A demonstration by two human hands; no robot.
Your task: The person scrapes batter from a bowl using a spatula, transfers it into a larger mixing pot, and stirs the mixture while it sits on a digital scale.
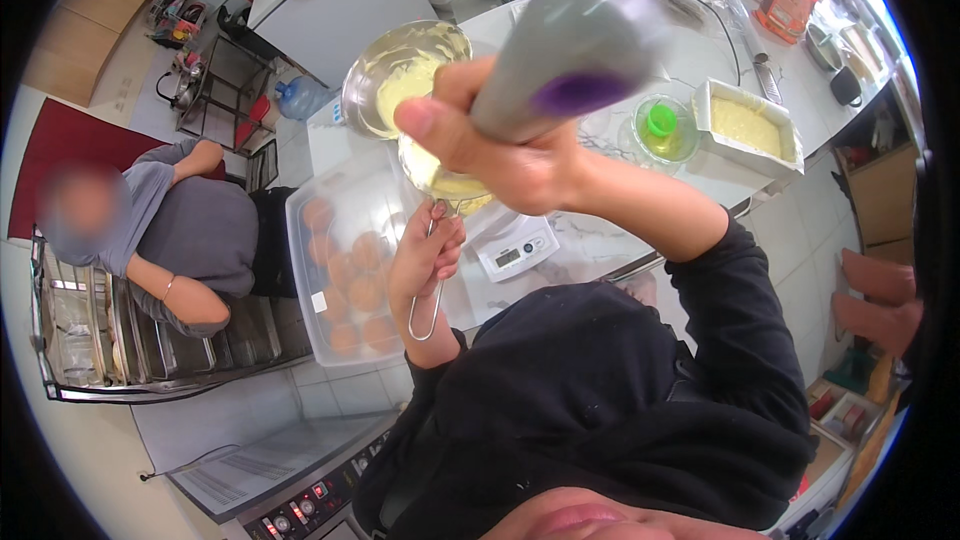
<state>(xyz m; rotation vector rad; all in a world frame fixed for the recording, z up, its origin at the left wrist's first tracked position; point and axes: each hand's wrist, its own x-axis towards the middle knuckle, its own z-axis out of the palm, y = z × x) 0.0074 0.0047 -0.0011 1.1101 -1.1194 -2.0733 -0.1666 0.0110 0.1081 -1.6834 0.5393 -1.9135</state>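
Note:
My right hand (510, 145) is closed round a thick grey handle with a purple oval (570, 50). It rises close to the camera and is blurred; its lower end is hidden behind the hand, so I cannot tell its kind. Nearer to me, my left hand (432, 245) grips the wire loop handle (424, 315) of a small metal vessel (412, 172). Pale yellow batter coats that vessel, which my right hand partly covers. Just beyond stands a steel mixing bowl (362, 75) with the same batter smeared up its inside.
A white kitchen scale (533, 252) lies near the table's front edge. At left is a clear plastic box (322, 335) of round brown items. To the right are a glass bowl holding a green cup (660, 120) and a lined loaf pan of batter (750, 127). Another person (205, 225) stands at left.

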